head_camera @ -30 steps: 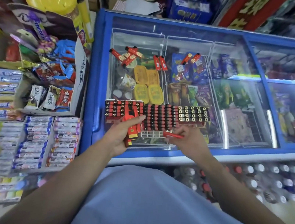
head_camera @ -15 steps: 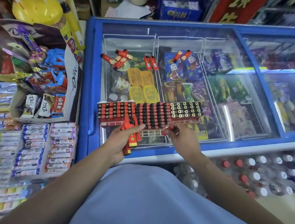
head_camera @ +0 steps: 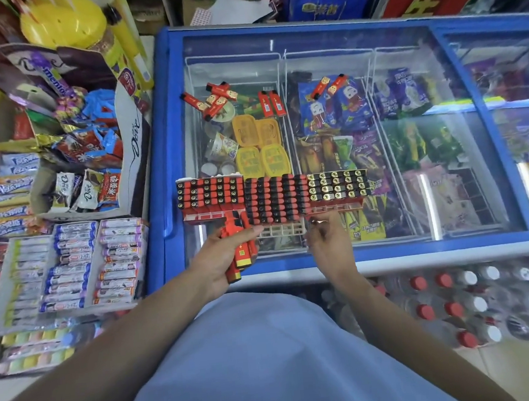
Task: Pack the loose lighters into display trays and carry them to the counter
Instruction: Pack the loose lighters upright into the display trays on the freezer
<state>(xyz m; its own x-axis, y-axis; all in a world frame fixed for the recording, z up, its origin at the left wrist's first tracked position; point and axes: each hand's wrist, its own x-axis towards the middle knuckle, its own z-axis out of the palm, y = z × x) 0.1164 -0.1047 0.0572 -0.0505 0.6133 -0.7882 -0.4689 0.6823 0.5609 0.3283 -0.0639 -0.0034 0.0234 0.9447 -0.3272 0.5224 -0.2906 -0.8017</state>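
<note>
You're standing at a blue-framed chest freezer (head_camera: 164,151) with a sliding glass lid, shop shelves of candy packets (head_camera: 72,272) off past your left hand and capped bottles (head_camera: 449,309) below your right. Three display trays (head_camera: 274,199) sit side by side on the glass, just beyond your fingertips, packed with glossy red-and-black lighters standing upright; the middle tray's white plastic grid shows empty slots nearest you. Your left hand (head_camera: 220,260) has its fingers curled round a bundle of red lighters (head_camera: 240,249). Your right hand (head_camera: 326,239) has its fingers bent in at the tray's front edge; can't tell if they're pinching anything. Loose lighters (head_camera: 217,101) lie on the glass well beyond the trays.
</note>
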